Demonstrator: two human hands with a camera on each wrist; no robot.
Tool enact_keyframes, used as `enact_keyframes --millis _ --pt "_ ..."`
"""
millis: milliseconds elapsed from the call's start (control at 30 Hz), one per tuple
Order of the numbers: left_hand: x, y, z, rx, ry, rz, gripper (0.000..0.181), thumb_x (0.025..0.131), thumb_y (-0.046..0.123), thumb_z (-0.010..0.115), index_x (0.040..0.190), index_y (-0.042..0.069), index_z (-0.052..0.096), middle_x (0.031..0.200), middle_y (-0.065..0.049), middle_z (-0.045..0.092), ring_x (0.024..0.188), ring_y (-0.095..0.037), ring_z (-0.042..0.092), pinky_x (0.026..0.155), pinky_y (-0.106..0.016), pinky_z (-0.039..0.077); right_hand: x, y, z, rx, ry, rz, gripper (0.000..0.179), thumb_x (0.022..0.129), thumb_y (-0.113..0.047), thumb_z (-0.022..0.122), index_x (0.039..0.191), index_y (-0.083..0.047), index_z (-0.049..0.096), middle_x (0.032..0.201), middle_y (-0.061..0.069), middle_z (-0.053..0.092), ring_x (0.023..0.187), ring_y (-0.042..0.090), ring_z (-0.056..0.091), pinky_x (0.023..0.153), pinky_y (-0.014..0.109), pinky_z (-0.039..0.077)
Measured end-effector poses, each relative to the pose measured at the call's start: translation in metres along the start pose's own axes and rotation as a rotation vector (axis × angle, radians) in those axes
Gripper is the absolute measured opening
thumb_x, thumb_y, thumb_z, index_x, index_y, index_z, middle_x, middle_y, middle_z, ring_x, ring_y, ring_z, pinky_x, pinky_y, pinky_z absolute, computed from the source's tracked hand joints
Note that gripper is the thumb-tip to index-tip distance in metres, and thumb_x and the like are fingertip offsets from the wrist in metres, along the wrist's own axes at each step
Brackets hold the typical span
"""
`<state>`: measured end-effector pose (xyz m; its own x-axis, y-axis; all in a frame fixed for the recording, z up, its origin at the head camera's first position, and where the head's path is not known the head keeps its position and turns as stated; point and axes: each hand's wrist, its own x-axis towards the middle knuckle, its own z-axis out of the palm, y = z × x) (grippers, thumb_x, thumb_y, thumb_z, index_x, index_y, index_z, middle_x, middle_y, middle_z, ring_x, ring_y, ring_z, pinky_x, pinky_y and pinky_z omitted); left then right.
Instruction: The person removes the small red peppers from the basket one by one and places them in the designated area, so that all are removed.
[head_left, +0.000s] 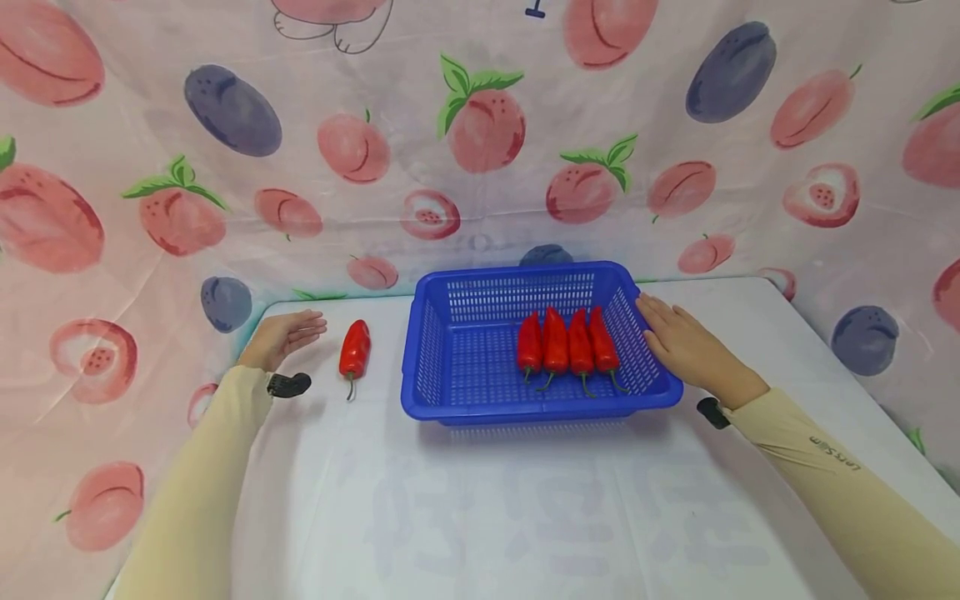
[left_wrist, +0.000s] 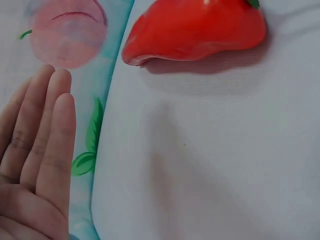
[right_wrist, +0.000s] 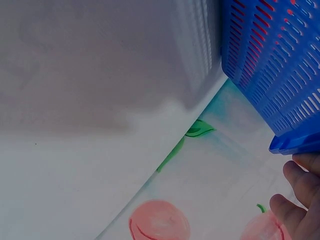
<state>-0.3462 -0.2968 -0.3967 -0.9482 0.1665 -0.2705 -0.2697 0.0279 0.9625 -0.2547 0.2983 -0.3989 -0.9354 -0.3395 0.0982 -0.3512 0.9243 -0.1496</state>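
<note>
A blue plastic basket [head_left: 525, 412] stands on the white table, with several red peppers [head_left: 555, 340] lying side by side in its right half, stems toward me. My right hand [head_left: 687, 347] rests against the basket's right rim, fingers extended; the right wrist view has its fingertips [right_wrist: 295, 175] right at the rim [right_wrist: 295, 145]. To the left of the basket, one more red pepper [head_left: 355, 348] lies alone on the table. My left hand [head_left: 281, 337] is held just left of that pepper, fingers straight and nothing in it. In the left wrist view a gap separates the fingers [left_wrist: 57, 135] from the pepper [left_wrist: 200, 32].
A pink cloth [head_left: 480, 200] printed with peaches and plums hangs behind the table and along its sides. The basket sits near the back edge of the white table [head_left: 465, 508]. Dark straps [head_left: 289, 384] show at both wrists.
</note>
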Motion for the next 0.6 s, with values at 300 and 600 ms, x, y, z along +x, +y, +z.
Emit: enact_keyframes --millis 300,600 --pt "-0.007 0.021 -0.005 0.011 -0.092 0.080 0.019 0.099 0.015 0.047 0.101 0.016 0.065 0.092 0.010 0.072 0.090 -0.003 0.069 0.081 -0.017 0.055 0.000 -0.001 -0.001 0.011 0.000 -0.007 0.057 0.098 -0.019 0.040 0.145 0.008 0.021 0.150 0.028 0.025 0.138 0.045 0.024 0.113 0.061 0.018" --pt "-0.012 0.048 -0.006 0.103 -0.100 0.080 0.017 0.094 0.013 0.056 0.107 0.018 0.067 0.095 0.015 0.070 0.090 0.000 0.068 0.079 -0.015 0.055 0.001 -0.002 -0.004 0.013 -0.034 0.012 0.058 0.099 -0.020 0.038 0.146 0.008 0.019 0.151 0.028 0.022 0.139 0.045 0.021 0.114 0.062 0.015"
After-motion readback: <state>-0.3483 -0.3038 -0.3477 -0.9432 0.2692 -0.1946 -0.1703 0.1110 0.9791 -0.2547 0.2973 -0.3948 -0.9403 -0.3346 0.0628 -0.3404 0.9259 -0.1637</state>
